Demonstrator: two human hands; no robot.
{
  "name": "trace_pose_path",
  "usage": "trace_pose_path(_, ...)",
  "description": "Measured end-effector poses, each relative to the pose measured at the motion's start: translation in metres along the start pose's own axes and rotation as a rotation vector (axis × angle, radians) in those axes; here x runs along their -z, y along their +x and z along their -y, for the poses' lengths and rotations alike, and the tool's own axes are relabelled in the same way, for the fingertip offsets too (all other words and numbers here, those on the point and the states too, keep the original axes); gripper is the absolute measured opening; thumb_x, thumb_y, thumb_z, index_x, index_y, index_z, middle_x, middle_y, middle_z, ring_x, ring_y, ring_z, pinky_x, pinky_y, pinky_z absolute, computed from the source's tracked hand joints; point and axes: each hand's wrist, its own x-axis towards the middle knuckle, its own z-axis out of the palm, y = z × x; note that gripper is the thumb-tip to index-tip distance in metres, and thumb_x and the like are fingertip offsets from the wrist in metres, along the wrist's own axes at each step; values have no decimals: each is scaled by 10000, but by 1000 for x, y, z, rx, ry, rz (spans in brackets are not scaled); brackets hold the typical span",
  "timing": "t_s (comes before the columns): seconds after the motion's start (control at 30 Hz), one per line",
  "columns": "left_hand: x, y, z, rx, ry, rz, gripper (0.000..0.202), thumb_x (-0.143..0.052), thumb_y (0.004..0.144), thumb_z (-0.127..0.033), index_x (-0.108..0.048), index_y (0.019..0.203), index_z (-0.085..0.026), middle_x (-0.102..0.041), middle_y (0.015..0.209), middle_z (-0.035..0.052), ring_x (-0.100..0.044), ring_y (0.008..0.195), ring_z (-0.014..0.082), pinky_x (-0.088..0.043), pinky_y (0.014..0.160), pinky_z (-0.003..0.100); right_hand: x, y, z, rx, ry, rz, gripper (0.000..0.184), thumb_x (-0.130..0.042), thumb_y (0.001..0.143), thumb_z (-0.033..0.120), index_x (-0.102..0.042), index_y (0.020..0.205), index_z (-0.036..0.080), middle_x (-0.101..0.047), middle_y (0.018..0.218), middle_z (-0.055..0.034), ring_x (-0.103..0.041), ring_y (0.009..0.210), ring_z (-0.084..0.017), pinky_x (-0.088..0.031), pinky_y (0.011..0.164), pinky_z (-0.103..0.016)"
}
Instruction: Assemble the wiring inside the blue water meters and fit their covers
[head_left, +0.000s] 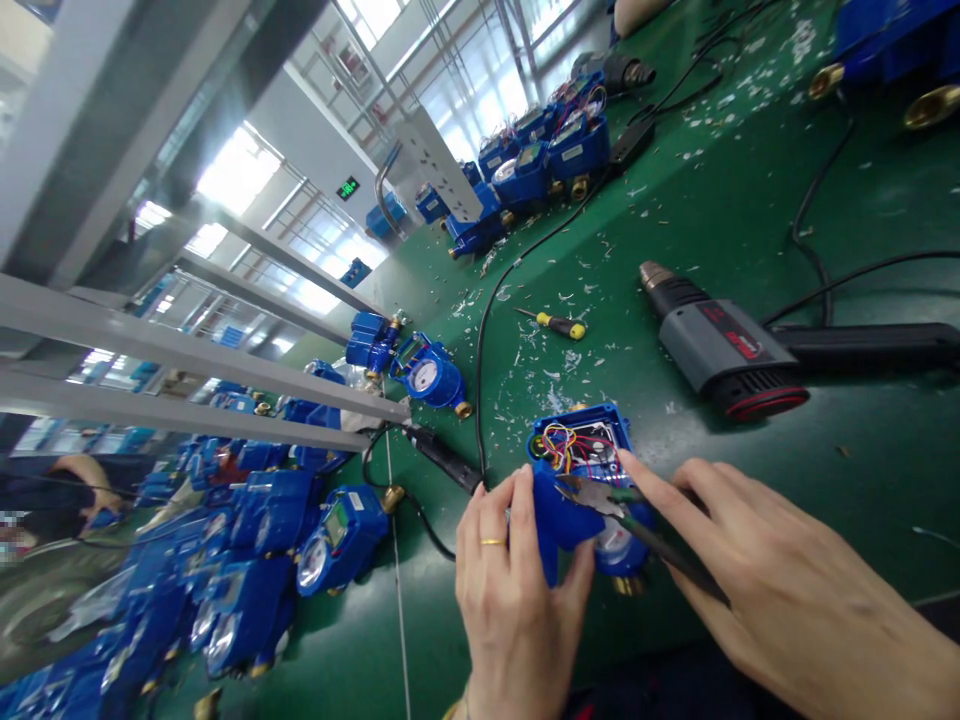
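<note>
My left hand (510, 590), with a ring on one finger, is closed on a blue plastic cover (551, 515). My right hand (780, 585) grips dark-handled pliers (600, 497), whose metal jaws lie against the cover's upper edge. Just beyond the cover is a blue water meter (621, 425) with its housing uncovered, showing red, yellow and white wires (566, 445) inside. The meter's round dial is partly behind the cover and pliers. Whether the jaws bite into the plastic, I cannot tell.
A heat gun (739, 350) lies on the green table at right. A yellow-black screwdriver (559, 324) lies among white scraps. A black cable (484, 370) and soldering-iron-like handle (446, 458) are at left. Several blue meters (341, 540) crowd the left, below metal rails (187, 345).
</note>
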Motion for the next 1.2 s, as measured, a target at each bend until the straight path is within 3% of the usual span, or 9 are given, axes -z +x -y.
trace_pose_path(0.3,-3,0,-3,-16,21,-52,561,-732,811,-316,-539,1288,-92,-658,1143,150,-597,1121,307,-526,979,464,-1,-6,2,38,-59,3,592,-481,782,56,-519,1372,70,-627,907,-132,-637,731,-232,-616,601,-395)
trace_pose_path(0.47,-3,-2,-1,-13,15,-31,584,-736,804,-320,-528,1301,-95,-651,1172,158,-600,1179,321,-511,1028,492,-6,-8,-1,32,58,31,564,-396,825,35,-537,1368,90,-698,962,-137,-695,728,-231,-606,520,-324)
trace_pose_path(0.53,-2,-2,0,-8,0,-13,596,-737,802,-319,-516,1314,-109,-652,1183,154,-616,1165,315,-493,1053,515,-8,-6,-4,-19,203,82,494,-413,899,109,-536,1378,118,-712,1020,-124,-715,791,-225,-628,593,-315)
trace_pose_path(0.67,-1,-2,1,3,-29,25,613,-739,806,-328,-498,1335,-132,-651,1197,148,-620,1164,315,-471,1074,554,-5,-1,-11,-189,494,146,421,-437,1002,317,-523,1396,194,-692,1190,-71,-689,1043,-180,-595,877,-269)
trace_pose_path(0.73,-1,-1,2,19,-36,33,612,-739,808,-334,-496,1335,-139,-650,1200,148,-621,1161,313,-467,1077,558,-3,-2,-14,-206,456,117,443,-430,1009,354,-484,1428,221,-674,1227,-63,-672,1085,-182,-593,888,-282)
trace_pose_path(0.87,-1,0,1,41,-39,58,620,-737,807,-323,-488,1343,-135,-638,1219,154,-608,1182,317,-464,1080,555,-2,-7,-18,-112,244,48,473,-464,968,307,-466,1438,259,-671,1172,-79,-685,1003,-237,-628,733,-347)
trace_pose_path(1.07,0,1,-1,21,-34,52,610,-721,820,-322,-483,1348,-131,-641,1207,148,-618,1158,297,-450,1099,541,-7,-3,-14,-41,197,74,481,-478,948,286,-489,1416,175,-651,1013,-102,-663,829,-217,-605,703,-369)
trace_pose_path(1.2,2,1,0,31,-29,58,618,-738,805,-337,-493,1335,-133,-641,1204,149,-614,1163,312,-473,1076,548,-11,1,-18,-52,180,-2,406,-376,1003,265,-504,1376,173,-659,1007,-88,-664,785,-204,-589,670,-368)
